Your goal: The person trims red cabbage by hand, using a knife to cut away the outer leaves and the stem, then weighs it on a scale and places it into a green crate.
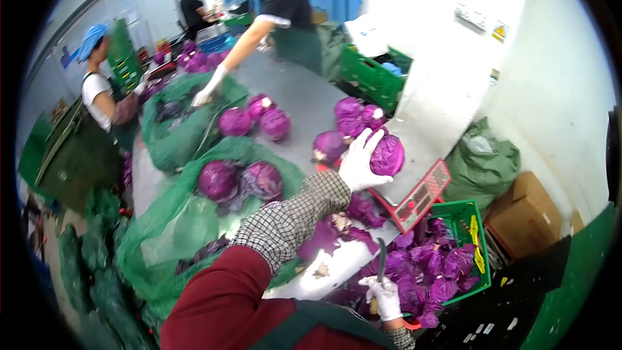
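Observation:
My left hand (pixel 360 162), in a white glove, has its fingers wrapped on a purple cabbage (pixel 388 154) at the scale's metal plate. More cabbages (pixel 350 116) lie just behind it. Lower down, my right hand (pixel 385 297), also gloved, grips a knife (pixel 381 260) with its dark blade pointing up. That hand is beside a green crate (pixel 477 246) heaped with purple leaves (pixel 421 266). A red scale display (pixel 421 198) stands between the held cabbage and the crate. Loose leaves and trimmings (pixel 337 240) lie on the table edge under my left forearm.
Two cabbages (pixel 218 180) sit in an open green net bag (pixel 162 220) at left. Three cabbages (pixel 275 124) lie mid-table (pixel 301 94). Across it, a co-worker's gloved hand (pixel 206 93) touches another net bag (pixel 175 146). Another person stands at far left. A cardboard box (pixel 525 214) stands at right.

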Demonstrator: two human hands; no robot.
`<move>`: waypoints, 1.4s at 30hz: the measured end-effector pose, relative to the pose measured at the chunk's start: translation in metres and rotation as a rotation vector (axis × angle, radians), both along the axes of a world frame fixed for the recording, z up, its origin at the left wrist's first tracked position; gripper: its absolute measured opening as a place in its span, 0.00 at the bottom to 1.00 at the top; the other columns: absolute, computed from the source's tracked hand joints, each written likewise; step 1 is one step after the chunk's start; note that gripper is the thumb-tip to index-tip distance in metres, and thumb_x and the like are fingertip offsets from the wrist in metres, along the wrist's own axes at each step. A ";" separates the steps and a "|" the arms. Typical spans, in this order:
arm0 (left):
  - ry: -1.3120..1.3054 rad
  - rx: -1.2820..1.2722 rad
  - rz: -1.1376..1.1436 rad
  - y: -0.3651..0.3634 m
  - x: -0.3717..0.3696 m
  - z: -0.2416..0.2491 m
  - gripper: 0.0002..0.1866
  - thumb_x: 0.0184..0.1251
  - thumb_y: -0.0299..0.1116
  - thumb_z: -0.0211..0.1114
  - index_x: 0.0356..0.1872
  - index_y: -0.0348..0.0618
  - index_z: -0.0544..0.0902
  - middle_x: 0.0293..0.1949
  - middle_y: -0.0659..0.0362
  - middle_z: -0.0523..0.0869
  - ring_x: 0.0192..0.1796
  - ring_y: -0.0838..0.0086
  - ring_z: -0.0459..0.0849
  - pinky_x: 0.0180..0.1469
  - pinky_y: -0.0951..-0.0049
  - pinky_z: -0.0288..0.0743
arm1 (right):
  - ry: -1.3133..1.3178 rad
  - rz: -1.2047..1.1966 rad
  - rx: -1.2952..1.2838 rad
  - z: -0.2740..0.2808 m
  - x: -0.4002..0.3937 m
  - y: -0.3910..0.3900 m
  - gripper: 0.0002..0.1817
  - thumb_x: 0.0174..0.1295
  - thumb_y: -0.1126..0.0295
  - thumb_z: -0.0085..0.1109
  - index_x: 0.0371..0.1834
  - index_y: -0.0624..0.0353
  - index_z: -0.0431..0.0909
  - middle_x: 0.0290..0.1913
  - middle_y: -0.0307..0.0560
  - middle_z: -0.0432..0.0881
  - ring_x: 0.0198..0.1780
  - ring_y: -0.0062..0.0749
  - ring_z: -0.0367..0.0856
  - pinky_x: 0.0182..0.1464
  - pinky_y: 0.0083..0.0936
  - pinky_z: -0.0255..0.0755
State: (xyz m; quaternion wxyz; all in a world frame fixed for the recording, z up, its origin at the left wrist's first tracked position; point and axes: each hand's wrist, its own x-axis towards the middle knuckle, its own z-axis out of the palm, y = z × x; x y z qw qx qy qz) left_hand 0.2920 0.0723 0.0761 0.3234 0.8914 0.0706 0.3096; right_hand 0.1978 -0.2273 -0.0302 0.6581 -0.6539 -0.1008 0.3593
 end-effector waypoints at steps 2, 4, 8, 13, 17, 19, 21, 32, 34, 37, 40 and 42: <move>0.090 0.081 0.012 0.003 0.040 -0.001 0.57 0.37 0.50 0.79 0.72 0.51 0.56 0.69 0.39 0.56 0.69 0.44 0.59 0.71 0.53 0.57 | 0.028 0.037 -0.084 0.000 -0.001 -0.006 0.10 0.68 0.70 0.53 0.37 0.65 0.81 0.32 0.44 0.84 0.20 0.17 0.72 0.24 0.15 0.67; 0.215 0.103 0.021 0.006 0.061 -0.008 0.58 0.37 0.53 0.77 0.72 0.51 0.55 0.69 0.36 0.55 0.69 0.40 0.58 0.70 0.48 0.56 | 0.099 0.004 -0.101 -0.007 -0.005 -0.010 0.09 0.68 0.70 0.54 0.38 0.64 0.81 0.32 0.44 0.85 0.21 0.16 0.72 0.26 0.16 0.68; 0.431 0.108 -0.027 0.029 0.073 0.000 0.63 0.33 0.57 0.78 0.73 0.48 0.52 0.70 0.35 0.53 0.72 0.43 0.54 0.72 0.54 0.55 | 0.154 -0.051 -0.077 -0.020 -0.008 -0.015 0.07 0.65 0.69 0.59 0.38 0.60 0.83 0.22 0.33 0.79 0.19 0.13 0.70 0.23 0.13 0.63; 0.469 0.034 -0.227 0.061 0.079 0.006 0.67 0.33 0.57 0.80 0.74 0.42 0.48 0.74 0.38 0.44 0.76 0.50 0.44 0.75 0.59 0.46 | 0.102 0.043 -0.212 -0.011 0.006 -0.007 0.09 0.62 0.65 0.62 0.35 0.59 0.84 0.21 0.33 0.78 0.19 0.14 0.70 0.22 0.13 0.63; 0.467 0.030 -0.319 0.069 0.087 0.004 0.66 0.37 0.55 0.79 0.75 0.42 0.48 0.76 0.51 0.43 0.77 0.53 0.41 0.76 0.62 0.40 | 0.132 -0.016 -0.120 -0.013 0.006 -0.001 0.08 0.61 0.64 0.63 0.35 0.57 0.84 0.22 0.33 0.79 0.19 0.14 0.70 0.22 0.13 0.63; 0.435 0.069 -0.303 0.073 0.091 0.003 0.68 0.31 0.59 0.80 0.75 0.45 0.48 0.73 0.33 0.42 0.75 0.45 0.49 0.74 0.60 0.51 | 0.131 0.007 -0.085 -0.013 0.004 -0.002 0.08 0.63 0.66 0.61 0.38 0.59 0.82 0.29 0.36 0.82 0.21 0.14 0.71 0.24 0.13 0.65; 0.431 0.037 -0.303 0.075 0.092 0.007 0.68 0.33 0.58 0.80 0.75 0.45 0.46 0.73 0.33 0.43 0.76 0.47 0.47 0.75 0.61 0.48 | 0.126 0.063 -0.120 -0.018 0.002 -0.003 0.08 0.67 0.69 0.55 0.41 0.62 0.79 0.37 0.41 0.85 0.22 0.14 0.72 0.25 0.13 0.67; 0.369 -0.110 -0.264 0.092 0.071 0.024 0.65 0.37 0.52 0.80 0.74 0.42 0.48 0.74 0.39 0.45 0.77 0.53 0.42 0.76 0.62 0.41 | 0.192 0.073 -0.032 -0.036 -0.021 0.007 0.10 0.66 0.64 0.57 0.41 0.59 0.81 0.23 0.33 0.75 0.22 0.13 0.70 0.25 0.14 0.65; 0.348 -0.092 -0.263 0.093 0.065 0.026 0.65 0.37 0.52 0.80 0.74 0.40 0.48 0.74 0.39 0.46 0.77 0.54 0.43 0.76 0.62 0.42 | 0.170 0.099 -0.043 -0.026 -0.027 0.010 0.11 0.67 0.64 0.56 0.42 0.60 0.81 0.22 0.33 0.74 0.23 0.13 0.70 0.26 0.14 0.65; 0.306 -0.088 -0.265 0.096 0.062 0.026 0.64 0.37 0.51 0.81 0.73 0.37 0.49 0.73 0.38 0.48 0.77 0.55 0.45 0.76 0.63 0.43 | 0.198 0.163 -0.067 -0.024 -0.033 0.009 0.13 0.68 0.63 0.55 0.46 0.61 0.79 0.30 0.36 0.81 0.25 0.14 0.72 0.30 0.14 0.68; 0.277 -0.056 -0.213 0.095 0.054 0.035 0.64 0.37 0.51 0.81 0.73 0.35 0.50 0.73 0.38 0.49 0.76 0.55 0.48 0.75 0.64 0.45 | 0.210 0.219 -0.006 -0.038 -0.039 0.002 0.16 0.67 0.62 0.56 0.51 0.60 0.77 0.43 0.41 0.85 0.33 0.15 0.78 0.38 0.14 0.73; 0.254 -0.055 -0.171 0.092 0.046 0.041 0.64 0.37 0.52 0.81 0.72 0.33 0.50 0.72 0.37 0.51 0.75 0.53 0.50 0.75 0.64 0.48 | 0.040 0.278 -0.014 -0.045 -0.043 -0.005 0.17 0.67 0.61 0.57 0.51 0.62 0.76 0.42 0.41 0.85 0.37 0.18 0.80 0.42 0.15 0.73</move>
